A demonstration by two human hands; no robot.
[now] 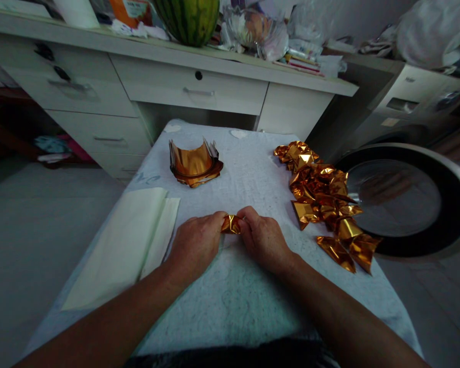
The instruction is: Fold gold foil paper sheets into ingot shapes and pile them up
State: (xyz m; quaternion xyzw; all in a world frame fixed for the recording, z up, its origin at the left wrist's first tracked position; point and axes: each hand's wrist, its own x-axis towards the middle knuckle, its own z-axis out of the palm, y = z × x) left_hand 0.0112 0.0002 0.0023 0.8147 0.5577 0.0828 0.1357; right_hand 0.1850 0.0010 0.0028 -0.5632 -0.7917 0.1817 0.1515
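Observation:
Between my two hands is a small folded piece of gold foil paper (231, 224), held just above the cloth-covered table. My left hand (199, 240) is closed and pinches its left end. At the right end, my right hand (263, 236) grips it with thumb and fingers. Much of the piece is hidden by the fingers. Beyond my left hand stands a curved stack of gold foil sheets (194, 162). A heap of folded gold foil pieces (322, 191) lies to the right of my right hand.
Pale paper sheets (115, 245) lie on the table's left side. Behind the table is a white drawer desk (230, 97) carrying a watermelon (189, 20), bags and bowls. A washing machine's round door (402, 199) hangs open close to the table's right edge.

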